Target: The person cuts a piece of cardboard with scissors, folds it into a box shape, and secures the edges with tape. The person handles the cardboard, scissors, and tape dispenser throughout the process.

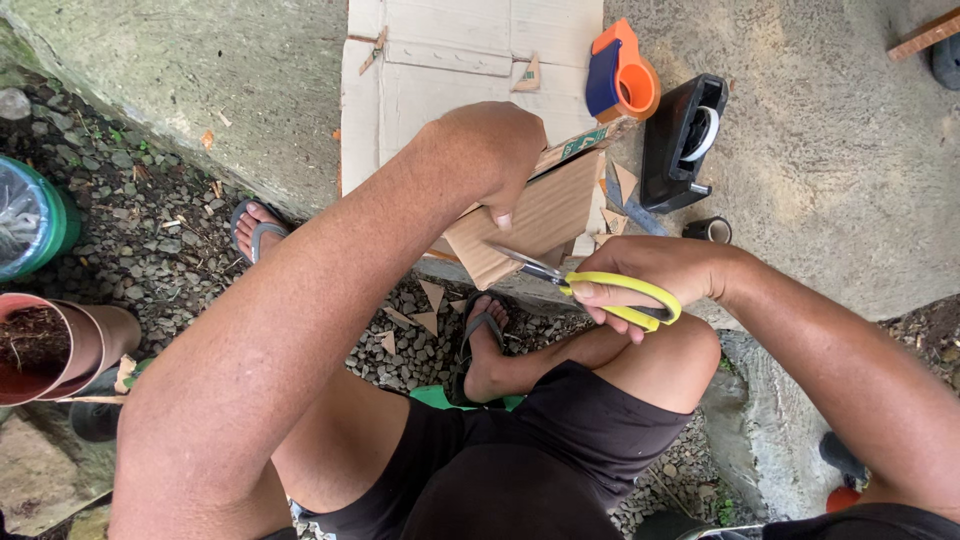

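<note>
Frame centre: scissors (590, 285), yellow handles, long axis near horizontal, blades pointing left and slightly up into the lower edge of the cardboard piece (535, 220). Right hand (655, 275) has fingers through the handles, closed around them; blades narrowly apart. Left hand (490, 155) grips the cardboard's top edge, fingers curled, thumb down on its face. Cardboard tilts, its long axis rising toward upper right.
</note>
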